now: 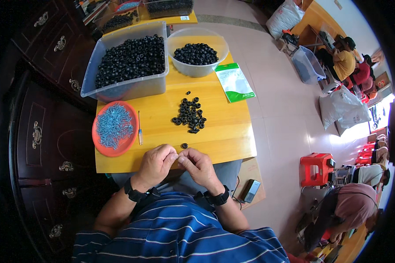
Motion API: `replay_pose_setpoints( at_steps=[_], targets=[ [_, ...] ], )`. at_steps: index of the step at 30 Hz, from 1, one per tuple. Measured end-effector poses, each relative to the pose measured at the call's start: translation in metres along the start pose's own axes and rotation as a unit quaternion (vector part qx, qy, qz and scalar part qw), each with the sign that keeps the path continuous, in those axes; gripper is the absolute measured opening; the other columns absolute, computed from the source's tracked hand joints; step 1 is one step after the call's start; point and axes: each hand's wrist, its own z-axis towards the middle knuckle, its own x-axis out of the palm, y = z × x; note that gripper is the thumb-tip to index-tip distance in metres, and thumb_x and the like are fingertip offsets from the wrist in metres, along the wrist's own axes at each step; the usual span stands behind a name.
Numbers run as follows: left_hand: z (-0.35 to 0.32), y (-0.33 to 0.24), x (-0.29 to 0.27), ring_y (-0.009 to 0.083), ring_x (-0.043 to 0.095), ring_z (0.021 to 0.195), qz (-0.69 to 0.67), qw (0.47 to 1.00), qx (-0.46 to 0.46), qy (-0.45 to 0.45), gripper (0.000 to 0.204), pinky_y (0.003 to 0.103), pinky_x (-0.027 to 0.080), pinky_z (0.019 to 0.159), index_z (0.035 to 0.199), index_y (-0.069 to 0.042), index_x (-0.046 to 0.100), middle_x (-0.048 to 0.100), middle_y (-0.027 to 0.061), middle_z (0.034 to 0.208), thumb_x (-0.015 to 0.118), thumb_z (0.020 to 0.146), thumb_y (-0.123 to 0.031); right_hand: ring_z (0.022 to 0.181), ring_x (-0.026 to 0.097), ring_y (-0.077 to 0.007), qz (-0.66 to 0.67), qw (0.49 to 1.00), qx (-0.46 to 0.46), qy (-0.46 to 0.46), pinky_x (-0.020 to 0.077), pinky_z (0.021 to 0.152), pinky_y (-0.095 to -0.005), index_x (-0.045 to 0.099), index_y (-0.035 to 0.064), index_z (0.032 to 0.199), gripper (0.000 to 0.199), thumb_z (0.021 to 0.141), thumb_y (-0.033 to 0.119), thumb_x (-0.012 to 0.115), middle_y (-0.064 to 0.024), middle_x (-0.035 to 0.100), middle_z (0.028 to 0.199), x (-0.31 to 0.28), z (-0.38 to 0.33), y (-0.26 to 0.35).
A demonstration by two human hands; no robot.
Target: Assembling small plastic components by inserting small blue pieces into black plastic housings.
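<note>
My left hand (156, 163) and my right hand (197, 166) meet at the table's front edge, thumbs and forefingers pinched with the tips nearly touching. Something tiny and pale may be between them; it is too small to make out. Just beyond the fingers a single black ring-shaped part (184, 146) lies on the yellow table (224, 140). Farther back is a loose pile of similar black parts (190, 115). To the left, a red-orange dish (114, 153) holds many small silvery screws (114, 125). A screwdriver (140, 136) lies beside it.
A large clear bin (162, 83) and a round clear tub (196, 71), both with black parts, stand at the back. A green-and-white packet (235, 83) overhangs the right edge. Dark drawers (35, 131) flank the left. People, sacks and a red stool (314, 168) are at right.
</note>
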Motion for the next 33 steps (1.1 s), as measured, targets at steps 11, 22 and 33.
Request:
replay_pose_setpoints(
  at_steps=[11,22,33],
  targets=[
    [0.000,0.000,0.000,0.0345,0.068,0.077,-0.047,0.998,-0.046,0.014,0.008,0.041,0.052,0.068,0.095,-0.001,0.063,0.068,0.0165,0.084,0.064,0.094,-0.009,0.074,0.060,-0.0074,0.074,0.997,0.020,-0.031,0.0505,0.068,-0.0244,0.067,0.0020,0.100,0.014,0.102,0.015,0.065,0.0000,0.066,0.081,0.006,0.002,-0.012],
    [-0.004,0.008,0.006,0.0333,0.065,0.071,-0.094,0.990,-0.101,0.021,0.015,0.040,0.050,0.064,0.092,0.000,0.060,0.064,0.0178,0.077,0.062,0.098,-0.014,0.070,0.059,-0.0066,-0.003,0.998,-0.025,-0.055,0.0488,0.063,-0.0254,0.068,0.0014,0.097,0.013,0.098,0.014,0.068,0.0009,0.065,0.076,0.006,0.004,-0.008],
    [-0.012,0.030,0.012,0.0117,0.054,0.064,-0.180,0.976,-0.122,-0.021,0.011,0.030,0.045,0.060,0.094,-0.001,0.062,0.058,0.0048,0.072,0.062,0.098,-0.011,0.068,0.060,-0.0093,-0.111,0.968,-0.108,-0.196,0.0498,0.065,-0.0258,0.068,0.0011,0.095,0.013,0.098,0.014,0.069,-0.0038,0.065,0.076,-0.048,0.050,-0.004]
  ],
)
